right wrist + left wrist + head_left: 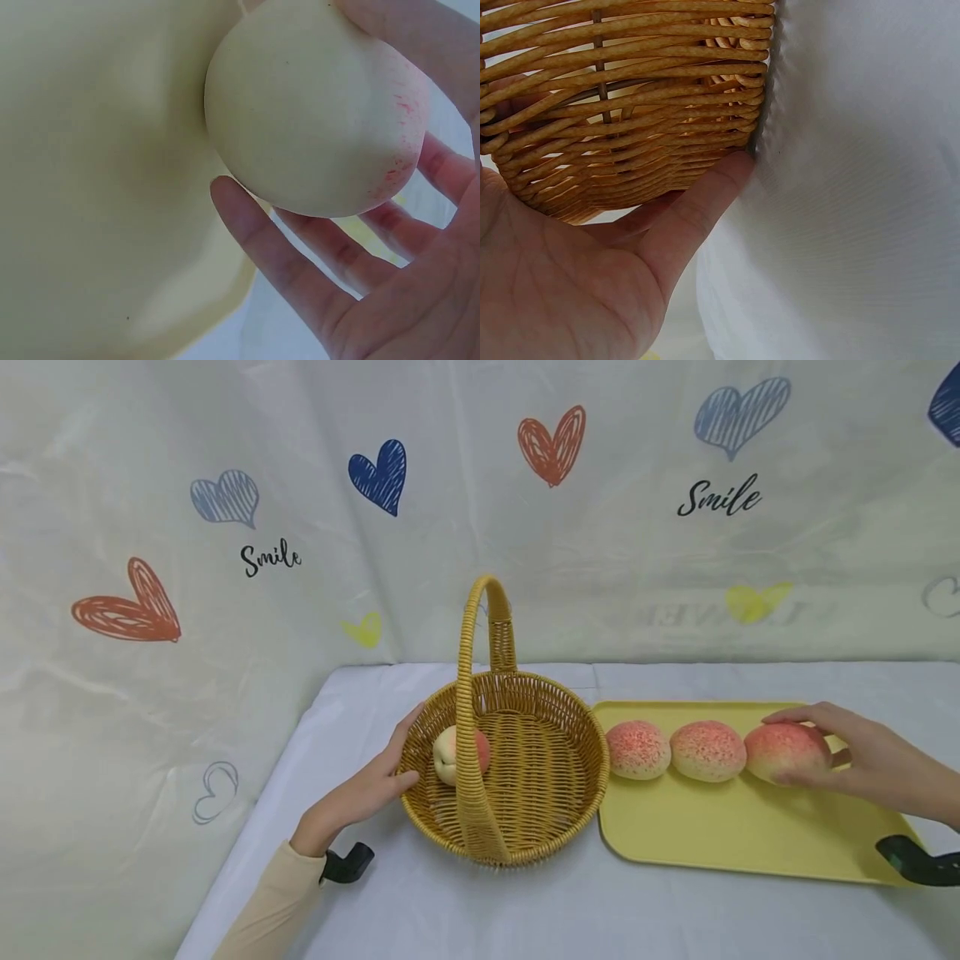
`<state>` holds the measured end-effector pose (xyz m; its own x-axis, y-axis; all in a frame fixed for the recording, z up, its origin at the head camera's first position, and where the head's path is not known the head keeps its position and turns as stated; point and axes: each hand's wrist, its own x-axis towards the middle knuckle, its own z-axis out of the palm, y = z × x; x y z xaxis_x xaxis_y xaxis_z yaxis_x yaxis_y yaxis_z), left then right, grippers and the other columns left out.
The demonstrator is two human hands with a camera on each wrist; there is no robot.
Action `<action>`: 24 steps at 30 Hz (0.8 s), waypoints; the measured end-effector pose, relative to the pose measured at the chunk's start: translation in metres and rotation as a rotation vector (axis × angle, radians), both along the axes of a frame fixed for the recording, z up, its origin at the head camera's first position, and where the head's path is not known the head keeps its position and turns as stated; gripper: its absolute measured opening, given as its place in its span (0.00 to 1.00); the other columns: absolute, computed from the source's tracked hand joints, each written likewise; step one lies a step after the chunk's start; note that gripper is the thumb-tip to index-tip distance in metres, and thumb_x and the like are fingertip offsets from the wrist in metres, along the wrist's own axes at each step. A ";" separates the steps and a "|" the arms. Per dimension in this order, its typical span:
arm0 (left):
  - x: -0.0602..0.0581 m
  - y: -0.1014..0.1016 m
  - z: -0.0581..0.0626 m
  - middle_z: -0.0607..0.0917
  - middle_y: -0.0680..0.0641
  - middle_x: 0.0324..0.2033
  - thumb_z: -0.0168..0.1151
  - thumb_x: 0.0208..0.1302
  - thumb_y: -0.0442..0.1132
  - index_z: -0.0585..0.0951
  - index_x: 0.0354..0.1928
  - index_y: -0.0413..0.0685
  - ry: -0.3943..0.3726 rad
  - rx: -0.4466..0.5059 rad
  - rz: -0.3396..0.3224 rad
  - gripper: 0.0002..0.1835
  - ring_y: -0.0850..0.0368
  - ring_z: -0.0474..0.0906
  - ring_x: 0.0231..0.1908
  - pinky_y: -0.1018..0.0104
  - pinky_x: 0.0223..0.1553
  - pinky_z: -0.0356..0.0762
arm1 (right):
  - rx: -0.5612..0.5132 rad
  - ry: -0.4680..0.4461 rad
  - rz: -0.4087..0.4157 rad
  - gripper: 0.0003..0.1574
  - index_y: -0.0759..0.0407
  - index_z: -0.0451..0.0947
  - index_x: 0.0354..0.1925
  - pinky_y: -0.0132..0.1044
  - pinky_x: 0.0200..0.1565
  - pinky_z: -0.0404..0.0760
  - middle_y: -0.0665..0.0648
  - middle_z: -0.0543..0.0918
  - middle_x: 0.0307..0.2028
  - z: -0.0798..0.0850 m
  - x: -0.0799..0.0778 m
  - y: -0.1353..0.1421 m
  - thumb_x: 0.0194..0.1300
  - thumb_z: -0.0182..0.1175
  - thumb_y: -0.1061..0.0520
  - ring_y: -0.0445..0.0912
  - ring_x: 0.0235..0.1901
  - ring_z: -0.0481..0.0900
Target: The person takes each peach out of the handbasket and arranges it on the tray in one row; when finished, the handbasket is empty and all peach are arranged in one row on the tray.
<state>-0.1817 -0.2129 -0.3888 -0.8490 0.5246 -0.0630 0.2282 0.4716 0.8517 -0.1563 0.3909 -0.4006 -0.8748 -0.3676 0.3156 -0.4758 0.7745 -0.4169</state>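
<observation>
A round wicker basket (540, 852) with a tall arched handle stands on the table, with one peach (446, 755) inside at its left. My left hand (367, 789) rests against the basket's left side; in the left wrist view its fingers (686, 217) lie fairly straight along the woven outer wall. On the yellow tray (675, 835), my right hand (873, 756) holds the rightmost peach (783, 752), thumb on one side and fingers bent around the other. The right wrist view shows this peach's pale side (307, 112). Two more peaches, a left one (637, 749) and a middle one (708, 751), sit beside it in a row.
The tray's left edge lies close to the basket's right side. A white cloth (450, 910) covers the table. Behind and to the left hangs a pale curtain (450, 552) printed with hearts and "Smile". Black wrist mounts (348, 863) show near both wrists.
</observation>
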 end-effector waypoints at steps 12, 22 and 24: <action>0.000 0.001 -0.001 0.33 0.47 0.83 0.46 0.70 0.24 0.32 0.85 0.61 -0.014 0.007 0.007 0.51 0.46 0.31 0.81 0.39 0.77 0.40 | 0.133 -0.002 -0.061 0.43 0.55 0.81 0.55 0.31 0.32 0.76 0.54 0.78 0.50 0.007 0.002 -0.009 0.39 0.88 0.57 0.20 0.45 0.61; -0.001 0.000 -0.001 0.34 0.47 0.83 0.46 0.70 0.24 0.32 0.85 0.62 -0.013 0.009 0.005 0.51 0.45 0.31 0.81 0.39 0.76 0.40 | 0.201 0.046 -0.068 0.43 0.56 0.83 0.54 0.37 0.36 0.80 0.57 0.80 0.48 0.007 0.002 -0.013 0.37 0.89 0.54 0.39 0.44 0.75; -0.001 0.000 -0.001 0.33 0.47 0.83 0.45 0.70 0.24 0.32 0.85 0.61 -0.015 0.012 0.003 0.51 0.45 0.31 0.81 0.39 0.76 0.41 | 0.200 0.037 -0.068 0.44 0.56 0.83 0.55 0.37 0.36 0.80 0.57 0.80 0.49 0.007 0.002 -0.013 0.38 0.88 0.54 0.39 0.45 0.75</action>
<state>-0.1823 -0.2129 -0.3899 -0.8497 0.5228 -0.0689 0.2142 0.4617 0.8608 -0.1543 0.3782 -0.3940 -0.8888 -0.3667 0.2747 -0.4319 0.8708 -0.2350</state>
